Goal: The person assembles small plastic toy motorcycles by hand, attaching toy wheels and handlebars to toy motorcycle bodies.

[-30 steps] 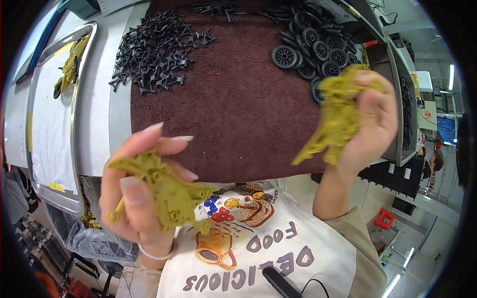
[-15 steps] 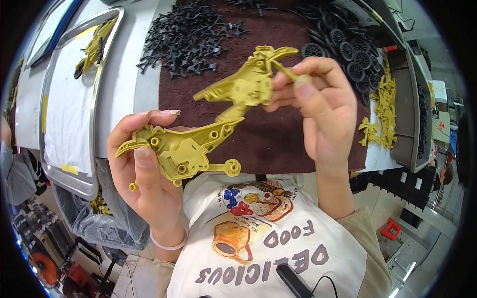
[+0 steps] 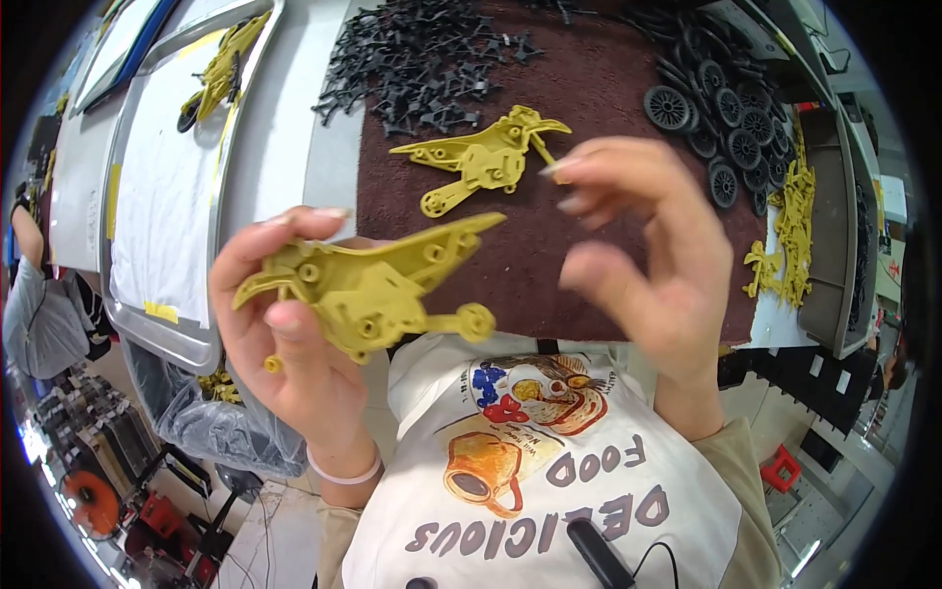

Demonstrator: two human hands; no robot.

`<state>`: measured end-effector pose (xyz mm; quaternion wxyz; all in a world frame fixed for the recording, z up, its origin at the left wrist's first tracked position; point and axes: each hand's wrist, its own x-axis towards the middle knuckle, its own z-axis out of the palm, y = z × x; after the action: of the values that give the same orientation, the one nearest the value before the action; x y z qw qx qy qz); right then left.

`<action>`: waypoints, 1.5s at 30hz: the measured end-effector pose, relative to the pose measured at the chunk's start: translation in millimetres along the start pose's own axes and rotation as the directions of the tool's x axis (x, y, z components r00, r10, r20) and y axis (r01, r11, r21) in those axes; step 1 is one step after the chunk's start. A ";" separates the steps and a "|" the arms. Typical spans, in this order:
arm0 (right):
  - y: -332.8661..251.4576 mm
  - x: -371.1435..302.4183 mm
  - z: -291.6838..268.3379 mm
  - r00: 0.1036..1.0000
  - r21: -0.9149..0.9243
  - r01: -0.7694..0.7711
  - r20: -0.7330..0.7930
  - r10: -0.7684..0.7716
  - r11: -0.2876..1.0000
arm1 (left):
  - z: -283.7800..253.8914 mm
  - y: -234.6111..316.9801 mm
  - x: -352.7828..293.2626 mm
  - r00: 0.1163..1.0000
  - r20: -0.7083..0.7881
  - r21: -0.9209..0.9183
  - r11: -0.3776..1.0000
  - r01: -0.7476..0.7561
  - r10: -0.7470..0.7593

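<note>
My left hand grips a yellow plastic toy motorcycle body half, its inner side with round pegs and ribs turned up. A matching yellow half lies on the dark red cloth, also with its inside showing. Just right of that second half, my right hand is spread with thumb and fingers apart, partly blurred, holding nothing. Its fingertips are close to the thin rod at that half's end; whether they touch it I cannot tell.
Black small parts are heaped at the far edge. Black toy wheels pile up at the far right, beside yellow parts and a grey bin. A metal tray at left bears an assembled yellow toy; a plastic-lined bin stands below it.
My right hand has let go of the second yellow half, which now lies on the cloth, and has opened. The left hand still holds its half. The whole view has shifted slightly.
</note>
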<state>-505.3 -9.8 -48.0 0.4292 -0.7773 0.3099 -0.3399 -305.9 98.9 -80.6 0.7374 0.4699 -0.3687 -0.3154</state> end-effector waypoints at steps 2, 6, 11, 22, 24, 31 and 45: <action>-4.8 -6.0 4.7 0.987 0.263 -0.076 0.156 0.036 0.962 | 18.8 -5.2 -4.9 0.997 0.071 -0.019 0.999 0.040 -0.038; 3.4 -6.2 -11.8 0.988 0.208 -0.035 0.154 0.003 0.978 | 42.6 -24.6 -15.3 0.957 0.291 -0.086 0.996 0.008 0.017; 21.4 -31.8 -69.8 0.971 0.088 -0.232 -0.029 0.235 0.969 | 61.8 -12.3 3.6 0.822 0.566 0.331 0.930 -0.159 -0.061; 50.1 -16.6 -136.1 0.984 -0.797 -0.082 -0.162 -0.080 0.599 | 80.1 1.1 60.6 0.869 0.491 0.715 0.596 -0.365 -0.056; 54.7 -15.2 -135.3 0.984 -0.814 -0.078 -0.155 -0.085 0.576 | 85.1 -1.0 61.1 0.817 0.570 0.702 0.569 -0.428 -0.088; 55.0 -14.2 -138.0 0.975 -0.756 -0.170 -0.221 -0.001 0.632 | 99.6 -5.2 92.2 0.674 0.718 0.658 0.488 -0.574 -0.176; 70.3 -17.2 -154.4 0.927 -0.725 -0.186 -0.354 -0.127 0.664 | 207.5 -37.1 121.7 0.331 0.849 0.525 0.593 -0.611 -0.412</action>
<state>-651.3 -97.9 -52.3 0.0109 -0.7993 0.5104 -0.3172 -420.3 -108.8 -25.4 0.1060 0.4419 -0.8497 -0.2673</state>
